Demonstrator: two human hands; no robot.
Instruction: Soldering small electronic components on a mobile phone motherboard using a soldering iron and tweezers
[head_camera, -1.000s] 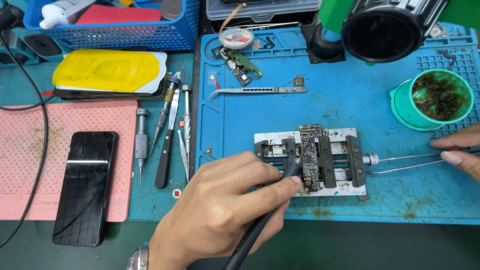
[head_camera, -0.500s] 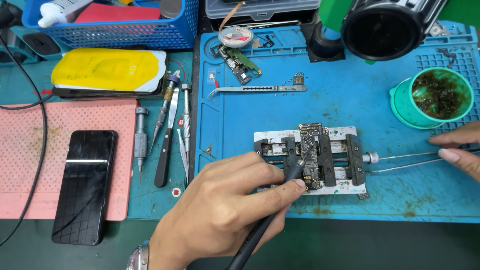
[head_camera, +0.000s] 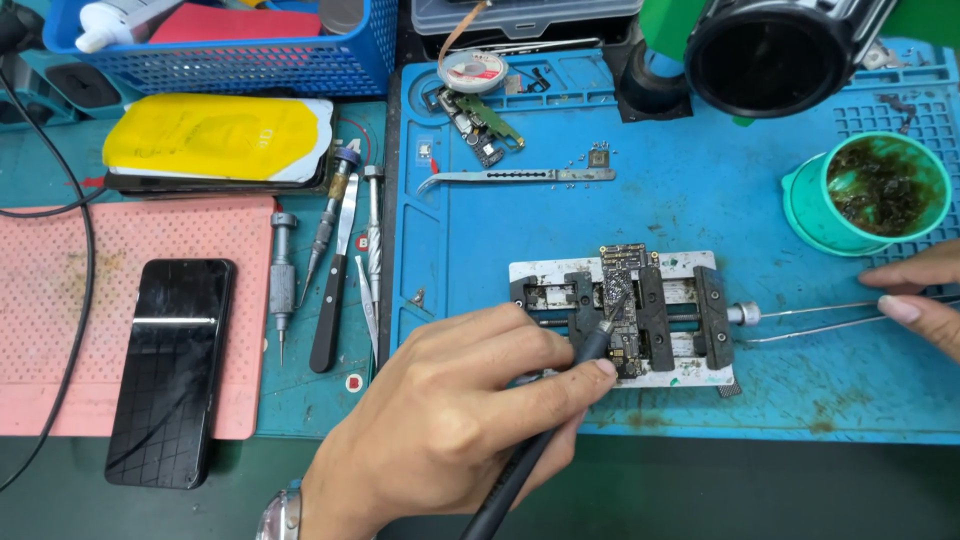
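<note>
A small circuit board (head_camera: 622, 295) is clamped upright in a black and silver holder (head_camera: 715, 310) on the blue work mat (head_camera: 700, 200). My left hand (head_camera: 440, 420) grips a black pen-shaped tool (head_camera: 520, 470) like a pencil, and its tip touches the board's lower middle. At the right edge, my right hand (head_camera: 925, 300) pinches a pair of long silver tweezers (head_camera: 810, 320). The tweezer points lie next to the holder's knob, apart from the board.
A green cup (head_camera: 805, 200) of dark wire wool stands back right, under a black microscope lens (head_camera: 775, 50). Loose parts and flat tweezers (head_camera: 510, 178) lie at the mat's back. On the left are screwdrivers (head_camera: 283, 290), a dark phone (head_camera: 170, 370) on a pink mat (head_camera: 100, 240), and a blue basket (head_camera: 250, 60).
My left hand has edged the tool tip slightly to the right on the board. The right hand and tweezers have stayed put.
</note>
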